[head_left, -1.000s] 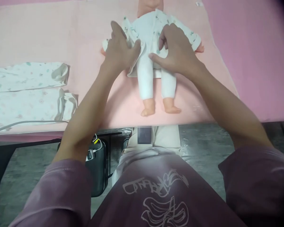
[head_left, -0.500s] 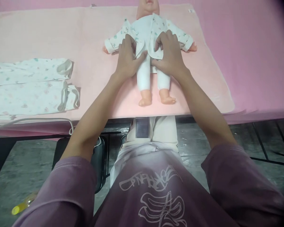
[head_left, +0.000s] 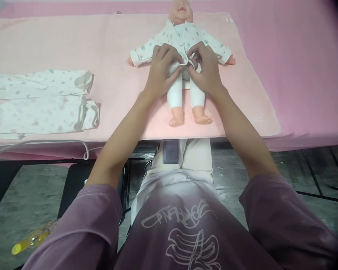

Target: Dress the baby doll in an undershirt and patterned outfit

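A baby doll [head_left: 174, 98] lies on its back with its arms spread and its feet towards me. It wears a white baby jacket [head_left: 165, 37] with a small print, its sleeve ends folded back. My left hand [head_left: 163, 69] pinches the lower front edge of the jacket on one side. On the other side, my right hand [head_left: 205, 67] has its thumb and fingers closed on the opposite front edge. The two edges come close together over the doll's belly; any fastener is hidden by my fingers.
A pink mat [head_left: 112, 75] lies under the doll on a pink-covered table [head_left: 307, 75]. Folded printed baby clothes [head_left: 42, 112] lie at the left. A white cable [head_left: 53, 141] runs along the front edge. Below, a black chair [head_left: 76, 187] and a yellow-capped bottle [head_left: 30, 240] are visible.
Both hands have drawn the jacket's front edges inward, covering the doll's chest, where they were spread apart before. The view has shifted slightly, showing more of the doll's head.
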`<state>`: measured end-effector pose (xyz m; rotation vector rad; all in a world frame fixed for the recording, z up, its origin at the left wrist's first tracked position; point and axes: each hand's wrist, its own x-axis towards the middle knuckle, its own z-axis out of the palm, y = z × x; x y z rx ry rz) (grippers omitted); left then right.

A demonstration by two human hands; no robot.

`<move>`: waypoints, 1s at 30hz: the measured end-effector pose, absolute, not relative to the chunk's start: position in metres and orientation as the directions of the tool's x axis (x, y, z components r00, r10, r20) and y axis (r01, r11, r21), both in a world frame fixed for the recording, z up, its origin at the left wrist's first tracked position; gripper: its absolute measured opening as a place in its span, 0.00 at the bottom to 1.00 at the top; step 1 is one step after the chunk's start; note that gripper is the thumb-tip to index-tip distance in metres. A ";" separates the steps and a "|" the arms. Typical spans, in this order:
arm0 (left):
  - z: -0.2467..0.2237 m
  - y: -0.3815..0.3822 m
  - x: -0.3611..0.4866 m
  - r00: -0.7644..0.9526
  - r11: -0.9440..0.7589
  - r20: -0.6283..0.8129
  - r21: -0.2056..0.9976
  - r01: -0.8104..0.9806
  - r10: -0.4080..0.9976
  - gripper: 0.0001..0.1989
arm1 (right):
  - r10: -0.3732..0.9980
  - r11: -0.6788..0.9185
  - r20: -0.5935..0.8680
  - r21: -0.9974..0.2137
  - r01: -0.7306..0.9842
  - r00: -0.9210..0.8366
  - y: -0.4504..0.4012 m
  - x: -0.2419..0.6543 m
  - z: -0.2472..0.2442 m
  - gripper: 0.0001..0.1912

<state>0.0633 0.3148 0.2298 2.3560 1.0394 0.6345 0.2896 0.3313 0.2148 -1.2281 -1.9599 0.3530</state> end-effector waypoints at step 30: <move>0.246 0.339 0.059 0.243 -0.207 0.013 0.569 0.796 0.970 0.40 | 0.892 0.447 0.379 -0.667 0.597 -0.244 0.310 0.279 0.242 0.22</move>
